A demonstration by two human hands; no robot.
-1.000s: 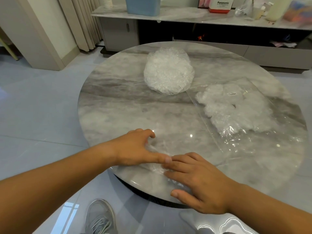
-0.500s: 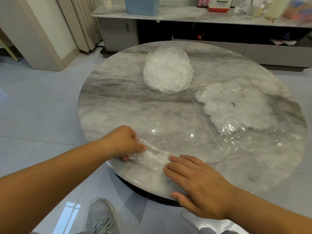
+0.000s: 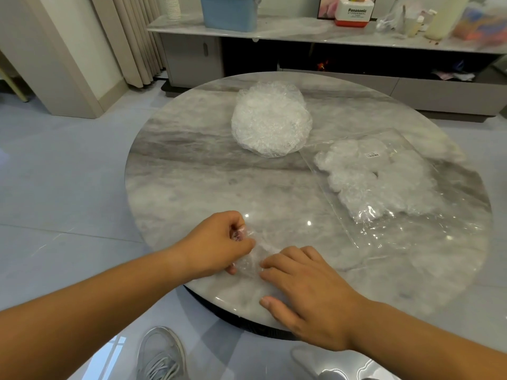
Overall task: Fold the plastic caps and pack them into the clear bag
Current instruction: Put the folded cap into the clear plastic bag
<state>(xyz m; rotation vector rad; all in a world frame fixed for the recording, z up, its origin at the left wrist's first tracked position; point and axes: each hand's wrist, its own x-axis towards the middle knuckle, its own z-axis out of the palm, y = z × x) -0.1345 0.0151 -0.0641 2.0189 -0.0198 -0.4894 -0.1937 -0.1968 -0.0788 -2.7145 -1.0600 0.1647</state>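
A thin clear plastic cap [image 3: 253, 257] lies crumpled at the near edge of the round marble table [image 3: 192, 171]. My left hand [image 3: 218, 244] is curled around its left end, fingers closed on the film. My right hand [image 3: 304, 290] lies flat with its fingertips pressing the cap's right side onto the table. A rounded stack of unfolded caps [image 3: 270, 120] sits at the table's far middle. The flat clear bag [image 3: 384, 185] lies on the right side, with several folded caps inside it.
A low marble-topped cabinet [image 3: 315, 34] behind the table carries a blue tub [image 3: 229, 12], a white and red box [image 3: 354, 13] and bottles. Curtains [image 3: 131, 37] hang at the back left. My grey shoe [image 3: 162, 355] rests on the tiled floor below.
My left hand went from lying flat on the cap to gripping it, gathering the film inward into a narrower bundle. My right hand stayed pressing at the right side.
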